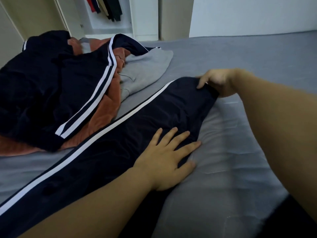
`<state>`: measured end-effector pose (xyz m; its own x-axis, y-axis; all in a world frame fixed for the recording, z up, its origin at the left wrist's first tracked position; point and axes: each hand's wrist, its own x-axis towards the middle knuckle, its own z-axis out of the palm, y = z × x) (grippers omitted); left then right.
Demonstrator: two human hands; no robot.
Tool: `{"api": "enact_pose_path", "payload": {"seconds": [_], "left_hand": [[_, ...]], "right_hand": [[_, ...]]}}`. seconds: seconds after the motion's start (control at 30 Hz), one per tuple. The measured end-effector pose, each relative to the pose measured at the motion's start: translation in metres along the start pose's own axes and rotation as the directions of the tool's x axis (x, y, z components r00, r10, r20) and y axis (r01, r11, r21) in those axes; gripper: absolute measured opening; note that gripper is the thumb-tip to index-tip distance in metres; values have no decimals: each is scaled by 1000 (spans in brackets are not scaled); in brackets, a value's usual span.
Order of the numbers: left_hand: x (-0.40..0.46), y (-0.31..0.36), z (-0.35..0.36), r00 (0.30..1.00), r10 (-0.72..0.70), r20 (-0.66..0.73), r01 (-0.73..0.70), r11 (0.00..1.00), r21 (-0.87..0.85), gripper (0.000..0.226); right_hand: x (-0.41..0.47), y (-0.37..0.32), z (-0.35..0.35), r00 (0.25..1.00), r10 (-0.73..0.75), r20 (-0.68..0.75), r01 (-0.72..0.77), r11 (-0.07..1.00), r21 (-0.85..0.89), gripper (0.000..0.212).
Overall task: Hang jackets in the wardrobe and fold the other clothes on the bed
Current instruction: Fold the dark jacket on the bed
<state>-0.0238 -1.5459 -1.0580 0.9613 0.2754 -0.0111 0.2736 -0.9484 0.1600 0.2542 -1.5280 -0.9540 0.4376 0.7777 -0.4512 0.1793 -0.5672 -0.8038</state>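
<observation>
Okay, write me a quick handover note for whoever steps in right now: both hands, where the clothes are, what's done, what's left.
Left hand: flat, fingers spread, pressing on the navy track pants.
Right hand: gripping the far end of those pants.
The pants lie stretched out across the grey bed, not yet folded.
Pile at the left: navy striped jacket on top of a rust-coloured garment, with a grey hoodie beside them.
The wardrobe stands open with some clothes already hanging.
Left: fold the pants, hang the jacket, fold the rest of the pile.
</observation>
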Motion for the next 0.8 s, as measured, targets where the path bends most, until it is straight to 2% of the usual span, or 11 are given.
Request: {"api": "enact_pose_path", "payload": {"seconds": [0.07,0.1,0.17,0.23,0.3,0.4,0.5,0.6,0.67,0.73,0.8], "left_hand": [[1,1,0,1000,-4,12,3,1000,15,59],[1,0,0,1000,-6,15,6,1000,23,59],[2,-1,1,1000,-10,16,10,999,32,60],[2,-2,1,1000,-2,15,1,998,55,62],[2,0,1,1000,-10,12,9,998,67,65],[0,5,-1,999,-31,23,28,994,103,70],[-1,17,-7,991,-128,49,118,976,182,68],[-1,44,-14,926,-357,119,325,918,226,58],[-10,78,-19,865,-471,173,456,882,124,61],[-28,120,-20,896,-416,155,420,907,4,64],[-49,159,-18,948,-308,86,313,948,-53,53]], "right_hand": [[1,9,-10,985,-67,-158,53,995,-89,64],[2,13,-13,940,-130,-315,66,976,-207,64],[-4,29,-10,798,-285,-531,-86,819,-568,61],[-20,54,-1,776,-334,-535,-209,664,-718,64],[-47,84,2,818,-319,-479,-201,621,-757,60],[-105,137,-15,821,-262,-507,-237,651,-721,61],[-179,194,-41,797,-96,-597,-399,658,-638,74],[-243,246,-64,666,141,-733,-588,704,-398,94],[-269,267,-65,560,156,-814,-555,800,-228,101],[-286,276,-51,483,139,-864,-526,836,-160,99],[-297,281,-41,415,179,-892,-466,884,-39,98]]}}
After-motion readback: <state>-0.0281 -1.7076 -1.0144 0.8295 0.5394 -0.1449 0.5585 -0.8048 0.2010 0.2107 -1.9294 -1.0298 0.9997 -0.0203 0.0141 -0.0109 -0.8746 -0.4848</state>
